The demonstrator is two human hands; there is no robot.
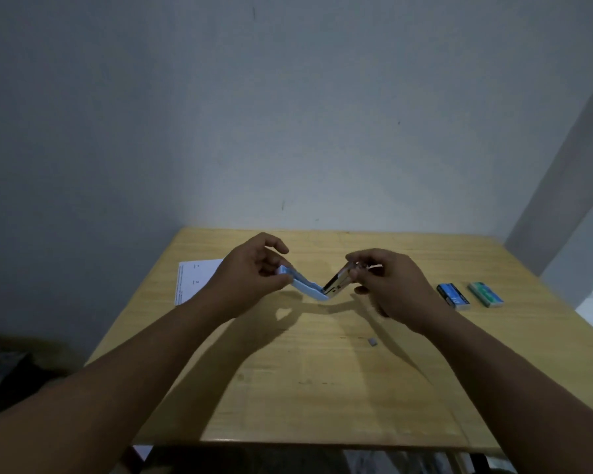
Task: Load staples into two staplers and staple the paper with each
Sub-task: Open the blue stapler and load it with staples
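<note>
A light blue stapler [308,289] is swung wide open in a V above the wooden table [315,388]. My left hand [254,275] pinches the blue top cover at its left end. My right hand [387,285] grips the raised metal magazine arm [338,282] at its upper right end. A white sheet of paper [194,278] lies on the table behind my left hand, partly hidden by it. Two staple boxes lie at the right: a blue one [453,295] and a green one [486,294]. A second stapler is not in sight.
A small grey bit [372,342], perhaps a piece of staples, lies on the table below my right hand. The table stands against a pale wall [288,114]. Dark clutter [4,378] sits on the floor at the left.
</note>
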